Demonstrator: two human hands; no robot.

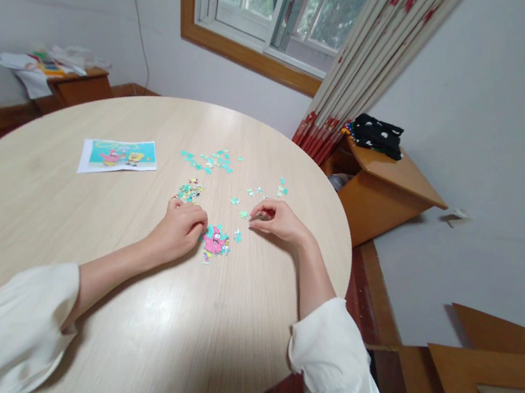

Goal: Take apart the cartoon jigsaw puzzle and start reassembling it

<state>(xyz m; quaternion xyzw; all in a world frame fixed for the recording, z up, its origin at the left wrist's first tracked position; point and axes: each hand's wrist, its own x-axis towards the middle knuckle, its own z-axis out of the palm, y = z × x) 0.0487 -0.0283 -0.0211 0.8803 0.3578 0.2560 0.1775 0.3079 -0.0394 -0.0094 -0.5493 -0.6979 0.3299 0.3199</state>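
My left hand [180,228] rests on the table with its fingers curled under. Whatever they may hold is hidden. It lies between a small heap of yellow, black and teal jigsaw pieces [190,192] and a joined puzzle section [215,241] showing a pink starfish figure. My right hand [277,219] is just above the tabletop, thumb and index fingertips slightly apart beside a light green jigsaw piece [243,215]. Nothing shows clearly between those fingertips. A teal-and-white piece [238,235] lies right of the joined section.
The round wooden table [126,335] also carries a printed reference picture [122,155] at left. Several teal pieces [210,160] are spread farther back, with more loose pieces [282,188] at right. Beyond the table stand a wooden cabinet [384,198] and a curtain [358,57].
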